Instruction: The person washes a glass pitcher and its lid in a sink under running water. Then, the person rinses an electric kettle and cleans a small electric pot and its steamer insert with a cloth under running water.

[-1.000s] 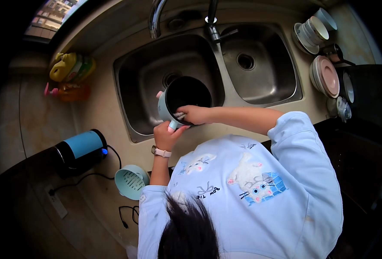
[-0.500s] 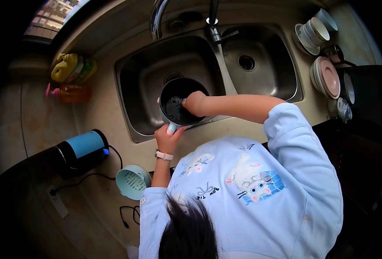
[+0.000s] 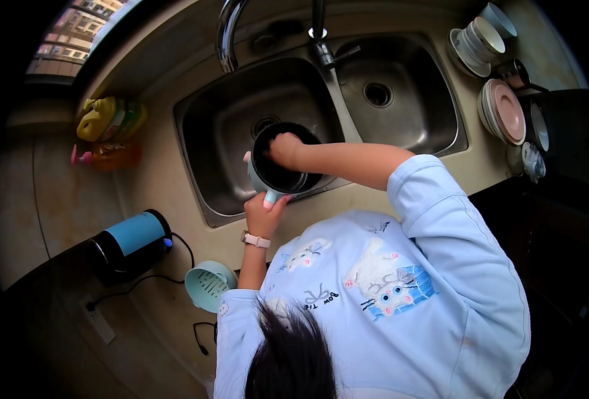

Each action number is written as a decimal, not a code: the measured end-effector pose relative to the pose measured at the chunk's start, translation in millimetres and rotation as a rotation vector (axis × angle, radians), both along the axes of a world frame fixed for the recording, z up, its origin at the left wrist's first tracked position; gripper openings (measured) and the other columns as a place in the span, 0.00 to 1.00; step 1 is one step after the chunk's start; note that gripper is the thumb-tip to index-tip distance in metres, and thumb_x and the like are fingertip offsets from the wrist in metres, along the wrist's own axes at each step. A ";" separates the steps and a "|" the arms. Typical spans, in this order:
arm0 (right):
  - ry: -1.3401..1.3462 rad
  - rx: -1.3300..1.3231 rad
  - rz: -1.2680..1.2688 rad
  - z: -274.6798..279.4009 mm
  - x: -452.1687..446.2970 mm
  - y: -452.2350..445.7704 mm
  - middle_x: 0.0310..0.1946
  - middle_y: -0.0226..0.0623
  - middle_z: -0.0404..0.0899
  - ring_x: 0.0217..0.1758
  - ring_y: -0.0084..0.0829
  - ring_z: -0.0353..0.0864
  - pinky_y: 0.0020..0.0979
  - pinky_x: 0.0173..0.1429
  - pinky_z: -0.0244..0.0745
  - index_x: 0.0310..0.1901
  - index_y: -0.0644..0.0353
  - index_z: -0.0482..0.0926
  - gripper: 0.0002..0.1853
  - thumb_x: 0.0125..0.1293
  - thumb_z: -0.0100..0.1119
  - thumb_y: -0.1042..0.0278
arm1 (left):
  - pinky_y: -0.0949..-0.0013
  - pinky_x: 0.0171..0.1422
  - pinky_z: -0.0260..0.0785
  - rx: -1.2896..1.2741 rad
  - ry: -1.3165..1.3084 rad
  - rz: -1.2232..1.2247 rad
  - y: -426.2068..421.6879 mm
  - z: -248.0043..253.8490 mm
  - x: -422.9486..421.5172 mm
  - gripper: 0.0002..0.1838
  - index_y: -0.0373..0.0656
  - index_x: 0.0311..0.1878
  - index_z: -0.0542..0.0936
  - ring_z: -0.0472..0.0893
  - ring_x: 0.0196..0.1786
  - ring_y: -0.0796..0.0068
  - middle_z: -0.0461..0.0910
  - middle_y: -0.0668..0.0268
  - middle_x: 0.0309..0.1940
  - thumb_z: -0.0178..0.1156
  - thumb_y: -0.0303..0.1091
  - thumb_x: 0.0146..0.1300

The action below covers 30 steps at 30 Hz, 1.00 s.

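A small pot (image 3: 257, 175) with a mint-green outside and a black inside is held over the near edge of the left sink basin (image 3: 208, 133). My left hand (image 3: 262, 214) is closed around its short handle, which has a pink tip. Inside the pot is my right hand (image 3: 284, 149), its fingers curled down against the dark inner surface. Whatever those fingers may hold is hidden. Some water glints at the pot's inner side.
A chrome faucet (image 3: 227, 40) arches over the basin's far side. Yellow (image 3: 98, 120) and orange (image 3: 116, 156) bottles stand left. Nearer are a blue-and-black appliance (image 3: 135, 236) with a cord and a slotted mint basket (image 3: 209, 267). Bowls (image 3: 479, 40) and pink plates (image 3: 507, 112) are stacked right.
My right hand has moved left and farther away inside the pot, along its inner wall. My left hand keeps the handle, and the camera view has shifted slightly.
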State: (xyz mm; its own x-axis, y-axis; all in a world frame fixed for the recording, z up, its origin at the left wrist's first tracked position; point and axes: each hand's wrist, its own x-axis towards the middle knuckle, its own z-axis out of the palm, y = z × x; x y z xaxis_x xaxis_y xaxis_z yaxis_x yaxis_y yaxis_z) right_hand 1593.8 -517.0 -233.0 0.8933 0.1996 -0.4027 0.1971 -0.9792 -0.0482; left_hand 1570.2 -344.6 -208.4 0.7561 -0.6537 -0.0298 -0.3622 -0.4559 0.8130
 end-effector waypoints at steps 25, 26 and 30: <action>-0.618 1.591 -0.856 25.2 -38.2 -96.0 0.34 0.29 0.69 0.40 0.20 0.68 0.22 0.46 0.65 0.41 0.58 0.67 0.17 0.47 0.50 0.82 | 0.80 0.19 0.58 -1.302 1.822 0.729 19.3 -39.2 36.7 0.23 0.50 0.14 0.62 0.55 0.09 0.86 0.53 0.78 0.05 0.60 0.54 0.50; -0.615 1.568 -0.869 22.1 -36.9 -90.5 0.34 0.29 0.69 0.40 0.20 0.68 0.22 0.46 0.65 0.41 0.58 0.67 0.17 0.47 0.50 0.82 | 0.81 0.19 0.58 -1.400 1.959 0.762 17.1 -41.3 33.6 0.23 0.50 0.15 0.63 0.55 0.09 0.87 0.54 0.78 0.04 0.61 0.53 0.49; -0.695 1.426 -0.729 26.1 -23.5 -68.4 0.40 0.34 0.70 0.45 0.25 0.69 0.24 0.51 0.63 0.44 0.61 0.70 0.19 0.45 0.45 0.82 | 0.82 0.18 0.57 -1.613 2.118 0.677 5.1 -36.0 14.4 0.22 0.49 0.14 0.60 0.58 0.11 0.85 0.55 0.75 0.06 0.65 0.43 0.47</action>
State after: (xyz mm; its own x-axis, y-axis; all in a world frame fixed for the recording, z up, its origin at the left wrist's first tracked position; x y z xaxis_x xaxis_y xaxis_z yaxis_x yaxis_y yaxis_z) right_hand 1570.3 -585.4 -206.8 0.8692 -0.4608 0.1792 0.1292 -0.1382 -0.9819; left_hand 1584.6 -339.4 -244.4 0.4344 -0.7481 -0.5016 0.5491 0.6614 -0.5110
